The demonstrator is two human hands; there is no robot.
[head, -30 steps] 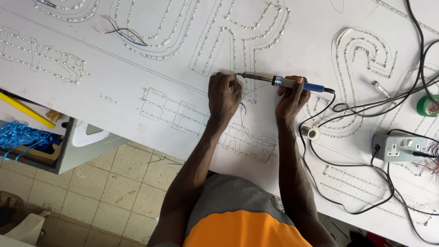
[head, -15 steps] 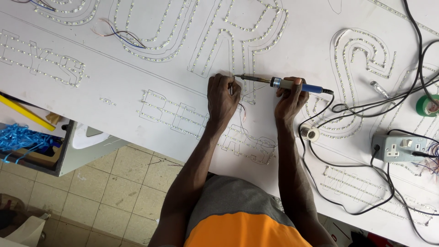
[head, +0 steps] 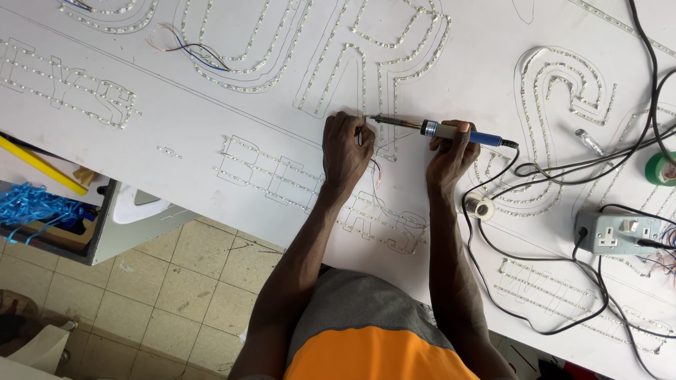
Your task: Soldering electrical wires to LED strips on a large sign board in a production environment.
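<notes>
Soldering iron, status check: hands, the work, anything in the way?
Right hand grips soldering iron, tip at LED strip. Left hand pinches thin wires at the tip. Black cables lie right, clear of the joint.

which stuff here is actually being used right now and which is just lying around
In use:
right hand holding the soldering iron
left hand pinching thin wires
white sign board with light strips

Lying about:
solder reel
grey socket box
green tape roll
loose coloured wires
</notes>
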